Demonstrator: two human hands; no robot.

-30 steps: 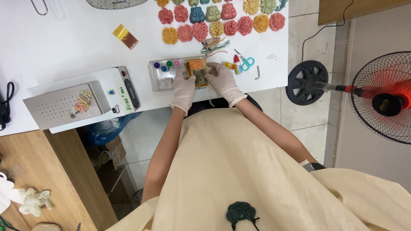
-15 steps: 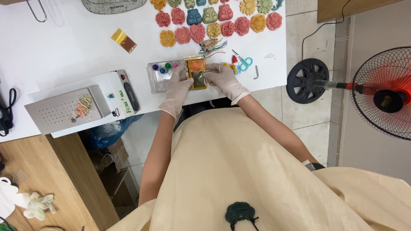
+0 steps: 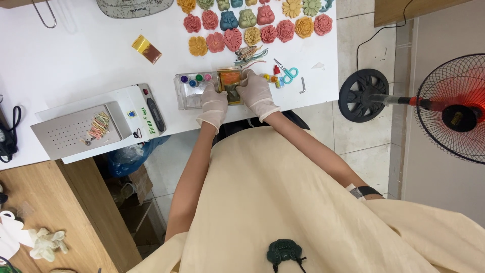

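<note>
Both gloved hands work at the near edge of the white desk [image 3: 91, 55], closed on a small clear packet [image 3: 231, 87] with an orange and green piece inside. The packet lies flat on the desk, just right of the clear paint tray [image 3: 194, 91], probably so it stays braced while the fingers work its edges.

Left hand [image 3: 213, 103]: palm down, fingers curled onto the packet's left side, partly resting on the tray's right end. Forearm comes straight up from the body, elbow tucked.

Right hand [image 3: 255, 91]: fingertips pinch the packet's upper right corner, wrist bent inward. Forearm runs in on a diagonal from the right; a dark band [image 3: 365, 191] sits near the elbow.

Right of the tray and beyond the packet: small paint bottles [image 3: 270, 77] and blue-handled scissors [image 3: 288, 73], kept within reach. Above the tray, rows of coloured moulded flower and animal pieces [image 3: 242, 30] lie well apart from the hands. Left of the tray stands a white and grey sealing machine [image 3: 96, 124], with coloured bands on its lid. A floor fan [image 3: 454, 108] stands far right of the tray, off the desk.
</note>
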